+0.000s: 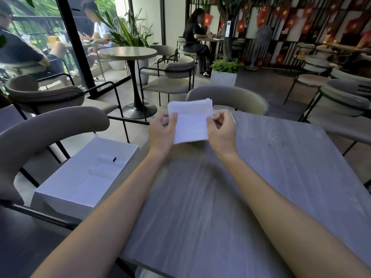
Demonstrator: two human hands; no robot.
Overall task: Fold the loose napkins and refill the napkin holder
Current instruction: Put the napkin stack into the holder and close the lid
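Observation:
A stack of white napkins [190,119] is held up above the far part of the grey wooden table [230,187]. My left hand [161,129] pinches the stack's left edge with thumb on top. My right hand [220,127] pinches its right edge. The top of the stack shows several layered sheet edges. A thin pale object [232,117] peeks out behind my right hand; I cannot tell what it is. No napkin holder is clearly visible.
An open white box [60,189] with moulded inner compartments sits on the chair seat to my left. Grey padded chairs [241,99] surround the table. Further back stand a round table [128,52], potted plants and seated people.

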